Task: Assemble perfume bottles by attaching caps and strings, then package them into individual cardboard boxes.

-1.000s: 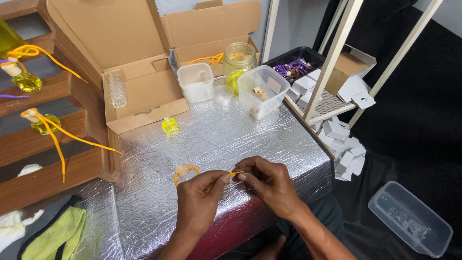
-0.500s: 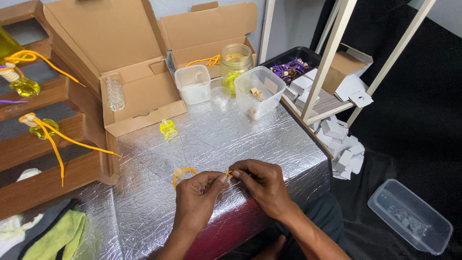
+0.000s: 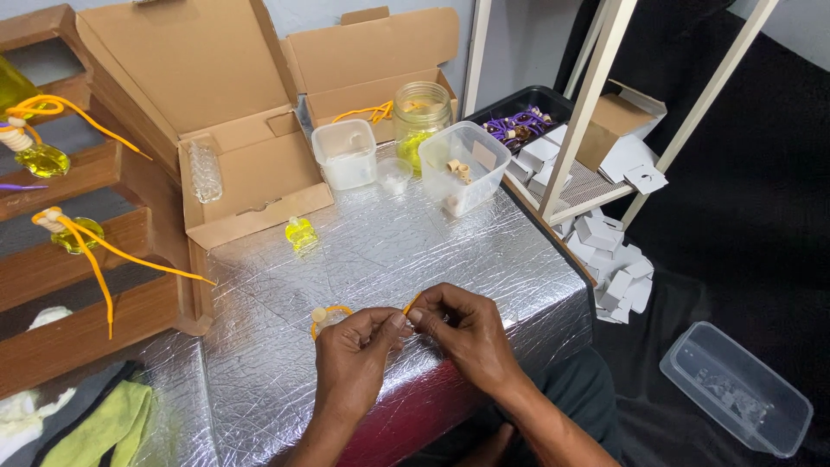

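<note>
While both hands meet at the near edge of the foil-covered tabletop [image 3: 363,251], the left hand [image 3: 350,367] and the right hand [image 3: 462,333] pinch an orange cord [image 3: 331,310] between closed fingers, thumb against forefinger on each side; the cord loops out to the left past a small pale cap or bead [image 3: 319,316], so the threading or tying looks to be mid-way and not yet finished. Judging by what lies around, some pieces look already done: two small yellow bottles [image 3: 43,160] with orange cords rest on the wooden steps at the left. One yellow bottle [image 3: 301,233] stands on the tabletop with no cord, well apart from the hands. At the far edge, a clear tub [image 3: 344,154] looks almost empty, a glass jar [image 3: 421,117] holds something yellow, and a second clear tub [image 3: 462,169] holds a few wooden stoppers. A black tray [image 3: 523,121] beyond holds purple cords, and an empty plastic box [image 3: 735,389] sits on the floor at the right
</note>
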